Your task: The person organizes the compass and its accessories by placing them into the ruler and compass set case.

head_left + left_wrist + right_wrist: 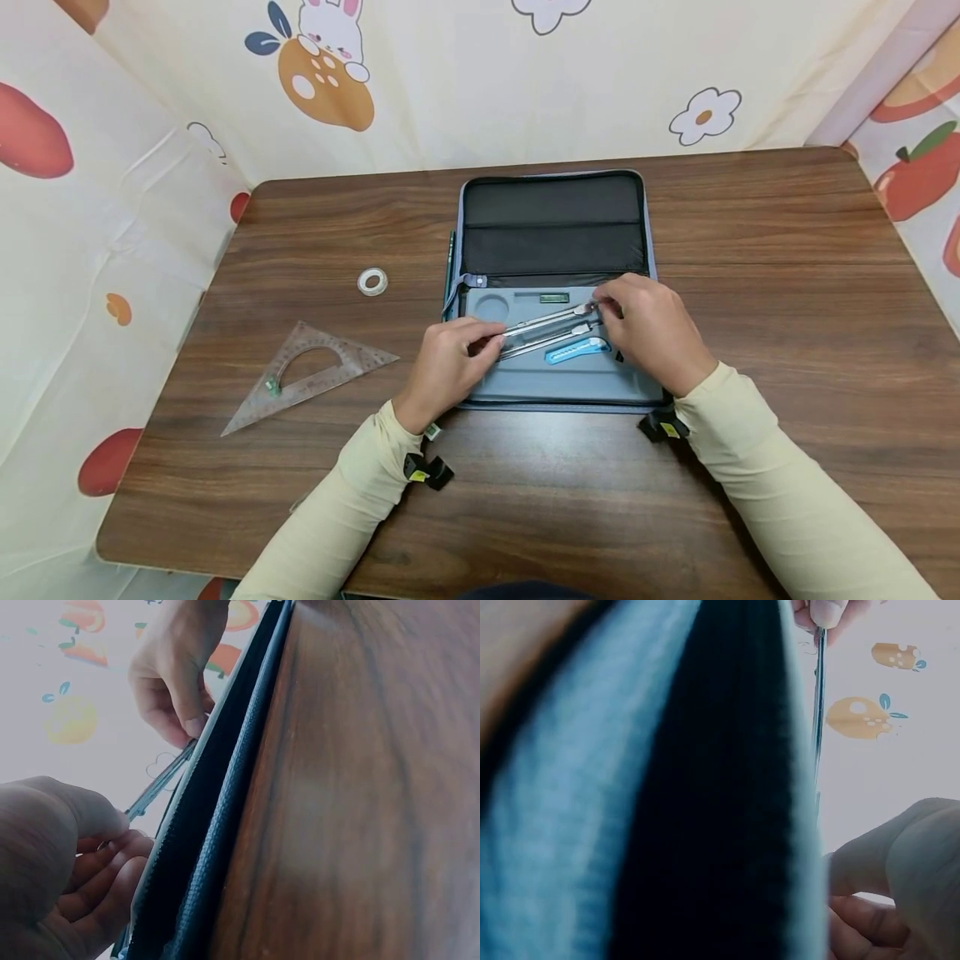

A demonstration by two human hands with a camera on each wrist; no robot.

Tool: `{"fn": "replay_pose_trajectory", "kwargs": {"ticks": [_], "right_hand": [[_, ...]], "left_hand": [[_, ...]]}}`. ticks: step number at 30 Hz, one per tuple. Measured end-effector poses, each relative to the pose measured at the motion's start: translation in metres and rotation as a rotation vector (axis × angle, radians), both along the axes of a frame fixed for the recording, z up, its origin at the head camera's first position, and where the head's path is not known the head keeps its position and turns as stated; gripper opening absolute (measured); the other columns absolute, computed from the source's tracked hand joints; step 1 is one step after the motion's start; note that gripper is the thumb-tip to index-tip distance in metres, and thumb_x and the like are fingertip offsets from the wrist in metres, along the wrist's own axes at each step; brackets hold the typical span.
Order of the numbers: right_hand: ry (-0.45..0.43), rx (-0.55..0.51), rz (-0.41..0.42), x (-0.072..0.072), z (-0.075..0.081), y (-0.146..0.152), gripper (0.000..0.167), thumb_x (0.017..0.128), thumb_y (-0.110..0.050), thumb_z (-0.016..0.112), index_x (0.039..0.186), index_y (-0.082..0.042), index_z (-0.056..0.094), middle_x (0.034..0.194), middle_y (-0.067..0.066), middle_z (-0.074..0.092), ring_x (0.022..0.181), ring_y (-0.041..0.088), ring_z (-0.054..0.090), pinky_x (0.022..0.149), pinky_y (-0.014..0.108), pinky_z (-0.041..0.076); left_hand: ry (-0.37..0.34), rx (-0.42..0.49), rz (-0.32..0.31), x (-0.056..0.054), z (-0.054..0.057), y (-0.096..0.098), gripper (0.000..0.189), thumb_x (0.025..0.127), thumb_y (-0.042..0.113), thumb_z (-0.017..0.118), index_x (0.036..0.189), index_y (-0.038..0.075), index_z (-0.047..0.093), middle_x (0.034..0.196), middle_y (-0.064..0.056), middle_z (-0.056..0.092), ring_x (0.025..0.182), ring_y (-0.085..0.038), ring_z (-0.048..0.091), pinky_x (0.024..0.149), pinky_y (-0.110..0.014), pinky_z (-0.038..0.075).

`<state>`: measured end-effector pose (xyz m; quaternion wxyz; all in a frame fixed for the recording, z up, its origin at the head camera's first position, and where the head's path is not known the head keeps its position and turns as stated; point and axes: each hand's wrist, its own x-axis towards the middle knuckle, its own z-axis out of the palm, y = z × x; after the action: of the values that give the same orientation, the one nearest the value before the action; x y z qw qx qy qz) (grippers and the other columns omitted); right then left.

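Observation:
Between both hands runs a slim silver tool (547,319), slanting up to the right over a light-blue tray in an open zip case (555,396). My left hand (453,362) pinches its left end between thumb and fingers. At the other end my right hand (656,329) pinches it, fingertips hiding that tip. The left wrist view shows the silver tool (161,782) stretched between both hands, close over the case rim. A second silver bar (543,342) runs just below it. Lower in the tray lies a light-blue utility knife (577,350).
Behind the hands stands the case's black-lined lid (555,200), opened back. A small green-and-clear piece (554,298) sits in the tray's upper slot. Left of the case are a white tape roll (372,282) and a clear set square (330,392) on the wooden table (787,333).

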<state>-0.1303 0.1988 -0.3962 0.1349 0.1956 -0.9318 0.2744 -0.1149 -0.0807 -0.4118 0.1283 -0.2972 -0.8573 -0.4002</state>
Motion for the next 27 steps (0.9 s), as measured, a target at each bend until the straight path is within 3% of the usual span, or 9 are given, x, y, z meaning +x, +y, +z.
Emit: {"fn": "replay_pose_trajectory", "kwargs": {"ticks": [8,17,27], "right_hand": [[-0.039,-0.019,-0.060,0.001,0.005,0.003,0.016,0.093,0.000,0.061,0.102,0.002,0.074,0.096,0.015,0.070,0.078,0.026,0.065,0.070,0.046,0.054],[-0.045,-0.043,-0.154,-0.002,0.014,0.015,0.020,0.097,-0.010,0.059,0.105,0.002,0.072,0.092,0.014,0.070,0.076,0.026,0.062,0.069,0.045,0.053],[-0.067,-0.035,-0.165,-0.004,0.017,0.016,0.023,0.098,-0.015,0.057,0.105,0.000,0.073,0.093,0.014,0.070,0.078,0.026,0.063,0.070,0.046,0.052]], "left_hand": [[0.006,-0.010,0.043,0.000,-0.001,0.002,0.013,0.093,0.011,0.072,0.101,0.005,0.079,0.086,-0.002,0.073,0.070,-0.005,0.061,0.063,-0.022,0.051],[0.014,-0.081,0.086,0.000,0.001,0.003,0.012,0.093,0.012,0.071,0.101,0.007,0.080,0.084,0.001,0.071,0.065,-0.004,0.054,0.059,-0.023,0.046],[0.112,-0.176,0.103,0.001,0.002,-0.001,0.010,0.091,0.011,0.071,0.096,0.008,0.080,0.082,0.001,0.066,0.074,-0.012,0.060,0.064,-0.030,0.051]]}}
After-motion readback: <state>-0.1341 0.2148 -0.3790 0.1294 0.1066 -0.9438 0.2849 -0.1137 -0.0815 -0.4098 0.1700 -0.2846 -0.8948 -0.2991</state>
